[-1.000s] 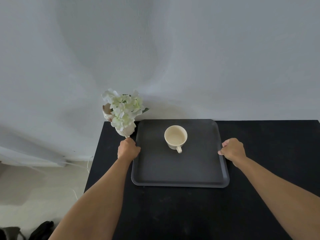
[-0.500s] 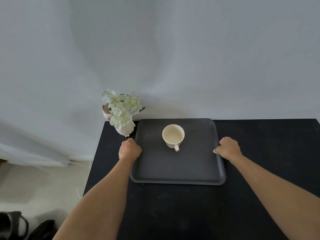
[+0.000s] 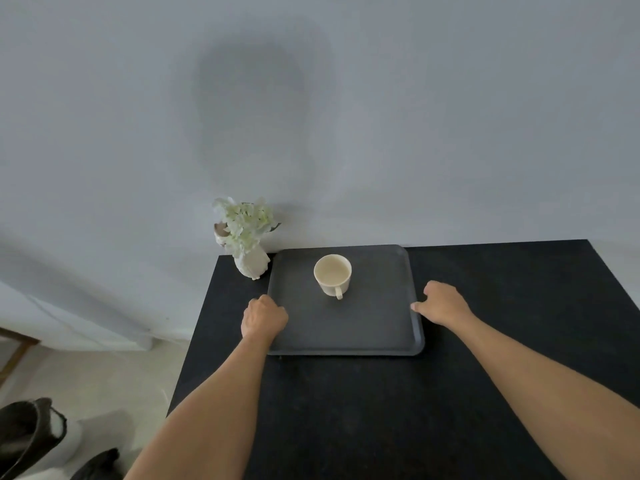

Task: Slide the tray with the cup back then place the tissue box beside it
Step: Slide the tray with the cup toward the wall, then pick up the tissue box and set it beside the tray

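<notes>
**Nearly home: tray close to the wall, vase at the corner**

Risk first. My tray (image 3: 346,327) sits in the middle of the frame on the black table (image 3: 485,393), its far edge right at the table's back edge under the wall. Push harder and I judge it could jam against the wall or skew. Its upper-left corner lies just beside the white vase of flowers (image 3: 251,263); any twist toward frame left could nudge that vase, which looks top-heavy. The cup (image 3: 332,274) stands upright in the upper half of the tray, handle toward me; it looks empty, though I cannot be sure. A sudden stop might make it skate or tip.

Tissue box: not in view anywhere. Fetching it means looking away, which I count as another chance to bump something.

Hands. My left hand (image 3: 264,318) is curled, knuckles up, gripping the tray's left rim at mid-height of the frame. My right hand (image 3: 443,303) is folded loosely against the right rim, thumb tip touching the edge; whether the fingers hook underneath I cannot tell. Both forearms run in from the lower corners, extended well forward.
</notes>
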